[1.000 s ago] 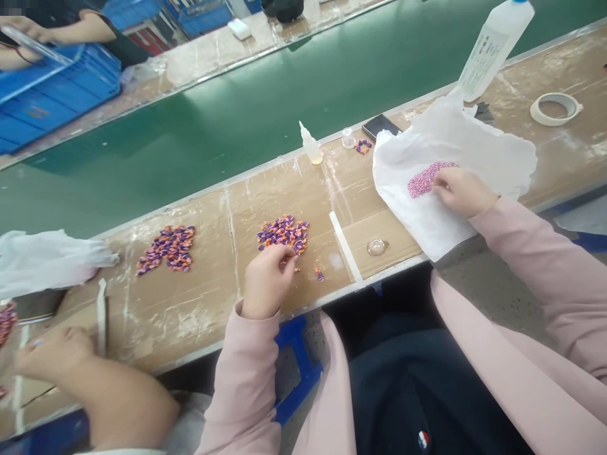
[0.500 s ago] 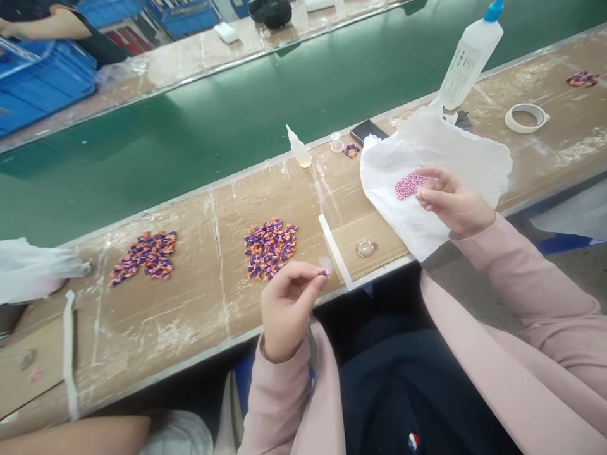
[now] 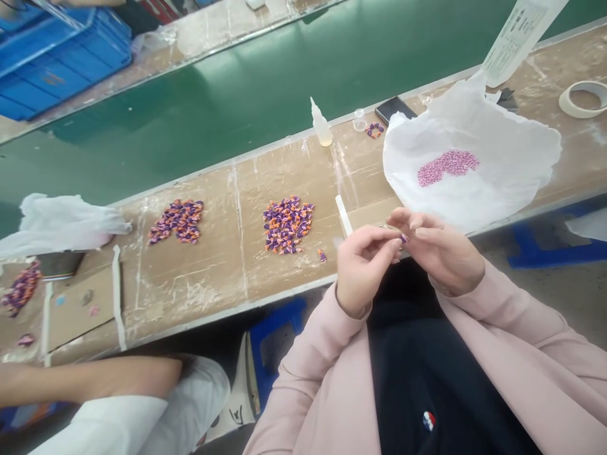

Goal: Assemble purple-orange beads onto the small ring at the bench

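Note:
My left hand (image 3: 365,262) pinches a small purple piece (image 3: 403,238) between thumb and fingertips, over the table's front edge. Right beside it, my right hand (image 3: 443,253) has its fingers curled in to the same piece; whatever lies between its fingertips is hidden. Tiny pink beads (image 3: 448,167) lie spread on a crumpled white sheet (image 3: 512,136) beyond my right hand. To the left sits a heap of purple and orange pieces (image 3: 288,224), with a single purple-orange piece (image 3: 322,255) apart from it.
A second heap (image 3: 175,221) lies farther left. Behind stand a small dropper bottle (image 3: 321,126), a phone (image 3: 394,110) and a large white bottle (image 3: 519,44). A tape roll (image 3: 583,99) is at right. Another person's arm (image 3: 90,379) reaches in at lower left.
My right hand has left the beads and come over to my left hand, so both meet at the purple piece. The view has shifted, and a single purple-orange piece shows beside the heap.

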A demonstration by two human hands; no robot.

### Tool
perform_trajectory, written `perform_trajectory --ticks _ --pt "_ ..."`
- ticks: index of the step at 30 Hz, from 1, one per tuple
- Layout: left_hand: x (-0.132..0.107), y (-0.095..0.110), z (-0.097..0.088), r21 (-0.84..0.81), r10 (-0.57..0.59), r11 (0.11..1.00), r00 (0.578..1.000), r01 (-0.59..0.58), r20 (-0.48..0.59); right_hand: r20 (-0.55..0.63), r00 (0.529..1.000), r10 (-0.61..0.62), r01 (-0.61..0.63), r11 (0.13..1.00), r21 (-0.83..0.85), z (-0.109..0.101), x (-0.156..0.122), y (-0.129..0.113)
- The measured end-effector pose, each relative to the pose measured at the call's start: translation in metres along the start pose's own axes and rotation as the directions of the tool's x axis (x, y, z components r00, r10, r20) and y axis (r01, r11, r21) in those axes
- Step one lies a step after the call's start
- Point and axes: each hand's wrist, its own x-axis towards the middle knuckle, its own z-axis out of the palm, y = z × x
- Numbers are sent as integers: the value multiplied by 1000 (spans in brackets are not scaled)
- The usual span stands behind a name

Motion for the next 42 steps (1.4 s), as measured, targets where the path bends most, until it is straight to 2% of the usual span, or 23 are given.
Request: perform_trajectory --ticks 4,10,15,19,22,25,29,32,37,42 --pt "2 -2 3 -51 -51 997 999 51 4 -2 999 33 -33 999 33 6 0 7" --pt "3 -12 0 -166 -159 971 984 171 86 -28 996 -84 83 996 -41 8 -1 10" --pt "0 -20 1 -185 -167 967 984 177 66 -66 992 -107 100 991 -93 9 -3 16" --pt "-3 -23 2 -168 -167 971 985 173 46 -109 969 -223 193 953 -235 6 -4 23" --pt "-3 -22 -1 -139 -187 971 981 192 49 -70 966 -249 209 913 -351 2 -4 19" --pt "-2 -18 -6 -109 -207 971 977 212 57 5 972 -236 213 866 -452 -2 -3 4" --pt "-2 -11 -12 -68 -221 971 969 230 114 219 959 -183 284 677 -679 -4 0 -18" --pt "-2 -6 -13 -12 -218 975 967 222 133 291 942 -169 334 576 -746 -3 1 -27" --pt "-3 2 -11 65 -211 977 966 204 151 315 942 -116 328 510 -795 -1 1 -31" --pt "-2 2 -14 109 -212 975 961 195 176 348 931 -108 353 500 -791 -3 1 -29"
